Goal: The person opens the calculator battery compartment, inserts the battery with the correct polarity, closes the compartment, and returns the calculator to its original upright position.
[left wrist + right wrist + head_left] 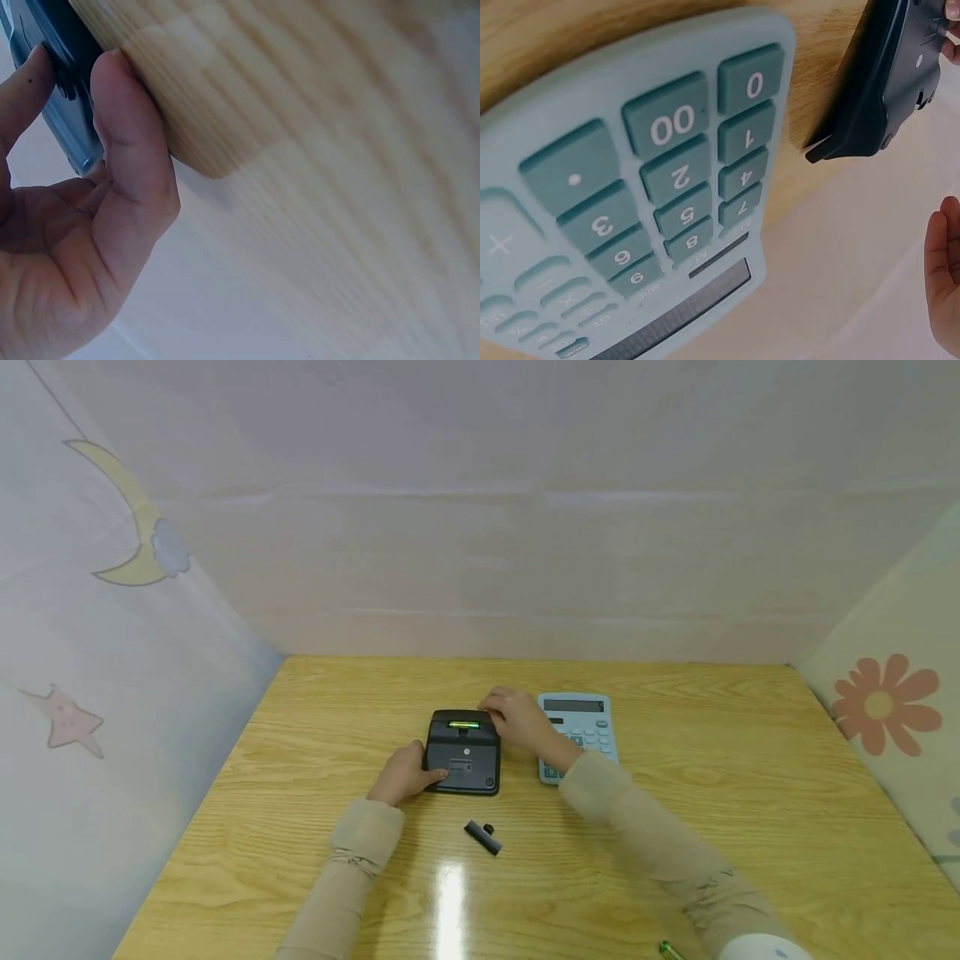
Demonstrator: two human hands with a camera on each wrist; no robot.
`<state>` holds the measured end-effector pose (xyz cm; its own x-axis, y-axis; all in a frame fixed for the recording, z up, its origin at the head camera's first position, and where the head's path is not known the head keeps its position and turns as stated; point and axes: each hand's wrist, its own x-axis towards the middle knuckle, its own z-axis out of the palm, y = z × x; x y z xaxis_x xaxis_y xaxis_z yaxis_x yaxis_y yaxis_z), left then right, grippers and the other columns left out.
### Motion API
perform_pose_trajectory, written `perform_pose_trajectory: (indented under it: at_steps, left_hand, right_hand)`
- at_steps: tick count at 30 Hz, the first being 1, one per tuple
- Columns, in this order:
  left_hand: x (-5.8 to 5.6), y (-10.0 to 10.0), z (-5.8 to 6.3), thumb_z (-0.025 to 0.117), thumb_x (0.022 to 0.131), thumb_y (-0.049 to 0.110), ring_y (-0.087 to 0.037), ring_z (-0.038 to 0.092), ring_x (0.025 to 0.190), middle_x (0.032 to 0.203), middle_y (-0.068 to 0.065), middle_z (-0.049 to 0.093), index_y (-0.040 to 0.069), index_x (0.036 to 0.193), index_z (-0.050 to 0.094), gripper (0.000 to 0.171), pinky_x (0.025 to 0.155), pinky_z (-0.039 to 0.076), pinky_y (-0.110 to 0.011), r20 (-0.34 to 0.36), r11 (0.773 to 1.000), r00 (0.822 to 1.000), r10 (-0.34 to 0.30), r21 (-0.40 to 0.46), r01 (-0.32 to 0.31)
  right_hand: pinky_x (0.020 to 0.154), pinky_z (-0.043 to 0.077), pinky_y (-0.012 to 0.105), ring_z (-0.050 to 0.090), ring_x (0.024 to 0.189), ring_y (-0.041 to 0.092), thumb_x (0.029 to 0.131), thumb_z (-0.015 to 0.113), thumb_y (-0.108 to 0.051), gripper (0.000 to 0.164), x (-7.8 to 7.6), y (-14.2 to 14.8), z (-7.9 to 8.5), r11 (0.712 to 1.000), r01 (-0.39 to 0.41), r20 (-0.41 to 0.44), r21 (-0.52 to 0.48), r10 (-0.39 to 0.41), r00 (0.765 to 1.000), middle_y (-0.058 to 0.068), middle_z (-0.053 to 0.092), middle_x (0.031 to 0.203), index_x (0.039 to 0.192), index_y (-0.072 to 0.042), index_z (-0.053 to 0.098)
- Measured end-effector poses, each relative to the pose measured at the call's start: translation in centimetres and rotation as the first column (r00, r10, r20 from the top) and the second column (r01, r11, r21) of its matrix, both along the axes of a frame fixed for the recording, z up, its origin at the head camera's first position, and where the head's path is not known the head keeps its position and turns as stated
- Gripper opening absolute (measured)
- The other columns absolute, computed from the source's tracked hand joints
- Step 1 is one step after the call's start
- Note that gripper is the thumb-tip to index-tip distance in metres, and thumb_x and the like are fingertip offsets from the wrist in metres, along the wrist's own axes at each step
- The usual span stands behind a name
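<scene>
A black calculator (462, 768) lies face down on the table, its battery slot uncovered. In that slot sits a green battery (463, 725). My left hand (405, 774) grips the calculator's lower left edge, thumb on its back and fingers along the side. At the upper right corner is my right hand (519, 718); in the right wrist view its fingers (940, 247) look fairly straight, with a gap between them and the calculator. Below the calculator lies a dark battery cover (482, 837) with a small black piece (489, 828) beside it.
A light blue calculator (577, 710) lies face up, partly under my right forearm. Another green battery (670, 950) shows at the bottom edge, near the right sleeve. The wooden table (712, 735) meets printed cloth walls at the back and sides.
</scene>
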<state>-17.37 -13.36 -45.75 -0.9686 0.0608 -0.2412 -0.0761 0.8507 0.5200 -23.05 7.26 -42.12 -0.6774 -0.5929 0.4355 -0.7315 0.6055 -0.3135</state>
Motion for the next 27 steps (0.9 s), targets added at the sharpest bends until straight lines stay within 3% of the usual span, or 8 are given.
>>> perform_pose_trajectory:
  at_steps: [17, 27]
  left_hand:
    - [-0.1, 0.2, 0.0, 0.071, 0.08, 0.028, -0.028, 0.058, 0.085, 0.093, -0.018, 0.059, -0.006, 0.107, 0.052, 0.047, 0.073, 0.046, -0.041, 0.03, 1.0, 0.999, 0.021, 0.004, -0.021]
    - [0.0, 0.1, -0.3, 0.072, 0.078, 0.033, -0.027, 0.058, 0.08, 0.091, -0.019, 0.059, -0.007, 0.105, 0.052, 0.052, 0.068, 0.047, -0.039, -0.015, 1.0, 1.0, 0.002, -0.012, -0.003]
  right_hand:
    - [0.059, 0.049, 0.023, 0.061, 0.07, 0.016, 0.082, 0.063, 0.002, 0.011, 1.4, 1.2, 0.4, 0.991, -0.131, -0.085, -0.006, 0.13, 0.988, 0.007, 0.065, 0.084, 0.089, -0.002, 0.07]
    - [0.06, 0.048, 0.02, 0.061, 0.072, 0.012, 0.081, 0.066, -0.004, 0.012, 3.0, 1.4, 0.4, 0.976, -0.209, 0.007, 0.059, 0.209, 0.978, 0.005, 0.065, 0.088, 0.092, -0.003, 0.071]
